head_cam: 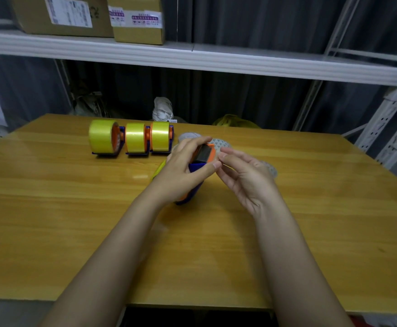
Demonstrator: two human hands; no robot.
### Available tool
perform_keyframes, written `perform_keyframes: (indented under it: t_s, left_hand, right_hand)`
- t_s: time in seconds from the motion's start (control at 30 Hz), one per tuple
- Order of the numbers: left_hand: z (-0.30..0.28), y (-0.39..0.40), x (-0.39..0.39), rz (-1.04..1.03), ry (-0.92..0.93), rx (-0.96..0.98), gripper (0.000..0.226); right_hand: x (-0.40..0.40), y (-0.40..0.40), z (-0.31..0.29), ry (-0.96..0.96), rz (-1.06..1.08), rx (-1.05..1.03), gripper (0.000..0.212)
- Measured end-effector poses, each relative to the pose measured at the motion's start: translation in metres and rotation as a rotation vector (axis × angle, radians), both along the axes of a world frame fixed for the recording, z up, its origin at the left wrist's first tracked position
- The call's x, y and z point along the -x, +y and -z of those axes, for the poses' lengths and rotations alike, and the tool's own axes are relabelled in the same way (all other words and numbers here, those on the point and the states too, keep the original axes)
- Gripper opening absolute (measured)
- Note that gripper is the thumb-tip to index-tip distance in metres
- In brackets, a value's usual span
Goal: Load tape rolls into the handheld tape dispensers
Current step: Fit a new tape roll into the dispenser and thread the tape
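Three blue-and-orange dispensers loaded with yellow tape rolls stand in a row at the table's back: the left one (104,138), the middle one (135,139) and the right one (161,138). My left hand (185,168) grips a fourth blue-and-orange dispenser (203,155) above the table's middle, and a sliver of yellow tape roll (159,169) shows behind the hand. My right hand (242,178) is beside the dispenser's head, thumb and forefinger pinched together near its dark blade end. What they pinch is too thin to make out.
The wooden table (74,220) reaches to a near edge at the bottom. Grey patterned items (221,143) lie behind my hands. A white metal shelf (192,57) above carries cardboard boxes (86,15). A shelf upright (391,109) stands at the right.
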State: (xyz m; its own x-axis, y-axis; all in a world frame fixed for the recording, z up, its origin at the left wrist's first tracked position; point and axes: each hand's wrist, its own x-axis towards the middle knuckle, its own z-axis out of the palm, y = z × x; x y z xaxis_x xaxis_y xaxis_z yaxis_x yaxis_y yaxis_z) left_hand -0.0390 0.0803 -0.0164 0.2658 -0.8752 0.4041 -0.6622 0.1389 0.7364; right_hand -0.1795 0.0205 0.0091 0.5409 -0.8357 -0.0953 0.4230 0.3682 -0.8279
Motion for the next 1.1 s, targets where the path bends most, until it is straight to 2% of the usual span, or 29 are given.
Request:
perform_keyframes:
  t_s: [0.3, 0.5, 0.63, 0.83, 1.0, 1.1]
  left_hand:
    - [-0.001, -0.002, 0.002, 0.016, -0.007, -0.011, 0.068]
    - [-0.003, -0.004, 0.003, 0.022, -0.104, -0.078, 0.089]
    - [-0.007, -0.003, 0.003, 0.05, -0.126, -0.136, 0.089]
    - [-0.01, -0.003, 0.01, 0.041, -0.179, -0.178, 0.088]
    - [-0.007, -0.005, 0.012, -0.057, -0.228, -0.12, 0.089]
    - [-0.009, -0.004, 0.01, -0.116, -0.217, -0.073, 0.09]
  right_hand:
    - [-0.003, -0.001, 0.006, 0.048, -0.003, 0.038, 0.013]
    - [-0.004, -0.006, 0.013, 0.133, 0.037, 0.09, 0.01]
    - [-0.005, -0.011, 0.018, 0.132, 0.028, 0.07, 0.01]
    - [-0.002, -0.013, 0.019, 0.289, 0.141, 0.318, 0.013]
    - [0.002, -0.021, 0.025, 0.483, 0.21, 0.504, 0.019]
    - [0.003, -0.02, 0.03, 0.473, 0.26, 0.574, 0.018]
